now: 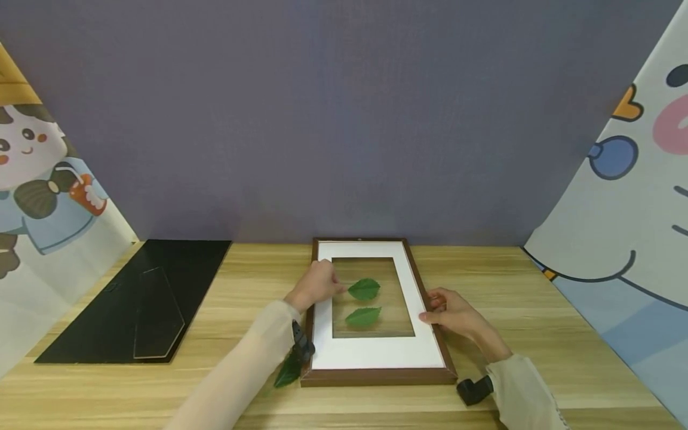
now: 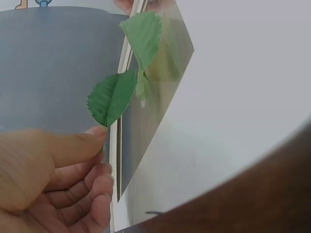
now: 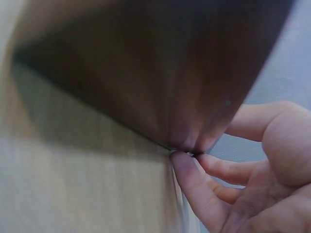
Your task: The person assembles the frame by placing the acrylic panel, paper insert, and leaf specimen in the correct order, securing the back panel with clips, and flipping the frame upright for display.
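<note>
A brown picture frame (image 1: pixel 378 377) with a white mat (image 1: pixel 376 355) lies on the wooden table, a clear pane showing in its window. Over that pane, my left hand (image 1: pixel 317 284) pinches a green leaf (image 1: pixel 365 289) by its stem between thumb and forefinger. A second leaf (image 1: pixel 363 317) lies on the pane, nearer to me. In the left wrist view the held leaf (image 2: pixel 111 99) has a toothed edge and stands darker than the other. My right hand (image 1: pixel 455 313) grips the frame's right side, with the thumb on its edge and the fingers (image 3: pixel 228 167) around it.
A black backing board (image 1: pixel 115 322) with a fold-out stand lies flat at the left. Another leaf (image 1: pixel 288 371) lies beside the frame's near left corner, partly hidden by a wrist camera. A grey wall (image 1: pixel 344 119) rises behind the table, with cartoon-printed panels at both sides.
</note>
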Available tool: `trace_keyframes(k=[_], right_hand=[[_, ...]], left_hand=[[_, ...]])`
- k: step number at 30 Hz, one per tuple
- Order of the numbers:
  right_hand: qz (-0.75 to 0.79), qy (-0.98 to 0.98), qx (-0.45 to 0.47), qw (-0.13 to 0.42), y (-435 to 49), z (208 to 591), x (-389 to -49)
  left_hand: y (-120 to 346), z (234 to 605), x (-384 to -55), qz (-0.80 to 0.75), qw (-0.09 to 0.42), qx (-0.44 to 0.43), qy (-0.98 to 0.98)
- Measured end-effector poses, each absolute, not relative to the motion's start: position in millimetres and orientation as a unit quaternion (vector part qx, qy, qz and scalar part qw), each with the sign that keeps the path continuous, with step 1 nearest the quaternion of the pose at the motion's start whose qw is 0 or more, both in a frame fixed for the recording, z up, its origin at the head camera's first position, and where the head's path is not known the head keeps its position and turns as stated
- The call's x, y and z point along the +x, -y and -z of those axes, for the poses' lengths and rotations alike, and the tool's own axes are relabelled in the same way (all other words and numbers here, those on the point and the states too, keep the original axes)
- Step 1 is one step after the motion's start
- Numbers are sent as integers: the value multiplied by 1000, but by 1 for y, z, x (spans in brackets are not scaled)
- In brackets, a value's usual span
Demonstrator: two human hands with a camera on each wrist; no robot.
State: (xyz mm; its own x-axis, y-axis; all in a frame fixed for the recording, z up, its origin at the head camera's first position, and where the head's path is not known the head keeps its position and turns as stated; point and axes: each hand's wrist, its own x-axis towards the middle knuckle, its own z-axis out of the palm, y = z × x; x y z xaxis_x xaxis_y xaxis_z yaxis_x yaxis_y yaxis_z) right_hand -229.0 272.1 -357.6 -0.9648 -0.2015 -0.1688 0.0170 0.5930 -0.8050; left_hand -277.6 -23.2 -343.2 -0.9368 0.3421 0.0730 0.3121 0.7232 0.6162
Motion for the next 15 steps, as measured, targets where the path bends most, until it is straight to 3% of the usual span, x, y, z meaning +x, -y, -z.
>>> trace_keyframes(k=[15], right_hand=[[443,-887,-55,122,-274,359,-230]], left_hand=[[24,340,-276,-374,-43,166,-911]])
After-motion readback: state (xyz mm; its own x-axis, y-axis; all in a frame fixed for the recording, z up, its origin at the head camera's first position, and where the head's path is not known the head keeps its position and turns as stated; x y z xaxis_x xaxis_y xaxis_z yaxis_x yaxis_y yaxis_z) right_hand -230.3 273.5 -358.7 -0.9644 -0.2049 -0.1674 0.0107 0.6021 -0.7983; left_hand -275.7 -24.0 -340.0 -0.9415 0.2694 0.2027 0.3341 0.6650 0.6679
